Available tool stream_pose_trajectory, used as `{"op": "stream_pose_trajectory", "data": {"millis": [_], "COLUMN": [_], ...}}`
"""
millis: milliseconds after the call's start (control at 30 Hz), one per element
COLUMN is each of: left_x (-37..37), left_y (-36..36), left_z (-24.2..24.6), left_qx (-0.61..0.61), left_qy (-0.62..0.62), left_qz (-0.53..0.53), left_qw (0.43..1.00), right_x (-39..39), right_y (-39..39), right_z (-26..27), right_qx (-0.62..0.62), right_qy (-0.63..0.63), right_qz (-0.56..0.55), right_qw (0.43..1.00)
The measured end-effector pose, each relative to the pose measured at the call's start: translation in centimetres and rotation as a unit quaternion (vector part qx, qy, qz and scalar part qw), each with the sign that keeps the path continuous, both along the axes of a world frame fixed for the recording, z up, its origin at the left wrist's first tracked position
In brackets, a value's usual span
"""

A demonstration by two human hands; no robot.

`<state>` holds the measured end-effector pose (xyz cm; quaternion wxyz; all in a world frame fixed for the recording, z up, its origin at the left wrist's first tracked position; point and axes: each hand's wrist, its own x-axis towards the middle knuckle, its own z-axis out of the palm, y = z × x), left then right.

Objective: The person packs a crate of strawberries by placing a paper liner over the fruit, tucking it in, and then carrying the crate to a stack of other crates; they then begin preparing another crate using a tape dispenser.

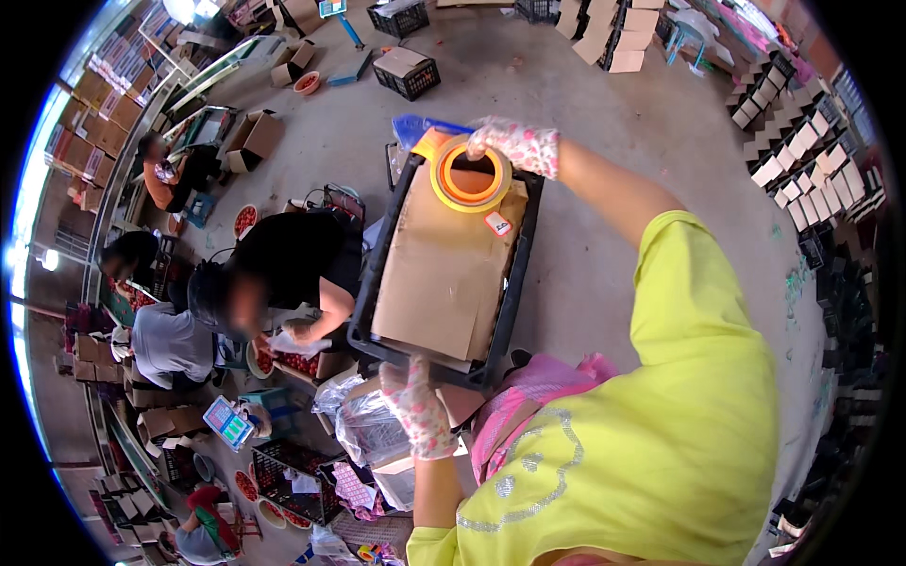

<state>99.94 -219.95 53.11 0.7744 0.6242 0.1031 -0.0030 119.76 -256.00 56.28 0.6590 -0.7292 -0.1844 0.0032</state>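
My right hand (515,147), in a white floral glove, grips a wide yellow and orange roll of adhesive tape (471,204) at its upper edge. A blue plastic piece (425,129) lies beside the roll, over the far end of a black plastic crate (382,240). Flat brown cardboard (442,269) covers the inside of the crate, and a small red-edged label (498,223) lies near the roll. At the crate's near end is my left hand (419,414), also gloved, its fingers apart by the rim; whether they touch it is unclear.
A co-worker in black (297,255) leans close to the crate's left side, above a box of red fruit (301,362). Plastic-wrapped goods (364,428) stand below my left hand. A digital scale (228,423) stands at lower left, and stacked cartons (807,141) stand far right.
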Motion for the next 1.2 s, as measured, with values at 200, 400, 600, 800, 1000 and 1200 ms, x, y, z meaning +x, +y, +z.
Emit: {"op": "stream_pose_trajectory", "data": {"millis": [200, 400, 600, 800, 1000, 1200], "left_x": [-0.2, -0.8, -0.6, -1.0, -0.5, 0.1], "left_y": [-3.8, -2.5, -3.4, -4.8, -4.1, -5.2], "left_z": [-3.6, -3.5, -3.2, -1.4, -3.2, -0.6], "left_qx": [0.025, 0.036, 0.006, 0.035, 0.015, 0.052], "left_qy": [0.024, 0.011, 0.025, 0.092, 0.074, 0.074], "left_qz": [0.012, 0.014, 0.031, 0.005, -0.006, -0.122], "left_qw": [0.999, 0.999, 0.999, 0.995, 0.997, 0.988], "right_x": [-1.1, -2.0, -1.4, -0.8, -0.3, 1.0], "right_y": [-0.7, 1.3, 2.1, -2.0, -3.3, -15.8], "right_z": [0.7, 0.8, 0.8, -2.8, -3.8, -9.8], "right_qx": [-0.033, -0.031, -0.014, -0.116, 0.016, 0.059], "right_qy": [0.177, 0.17, 0.126, 0.04, 0.129, 0.163], "right_qz": [-0.067, -0.121, -0.142, -0.072, 0.018, -0.077], "right_qw": [0.981, 0.978, 0.982, 0.99, 0.991, 0.982]}}
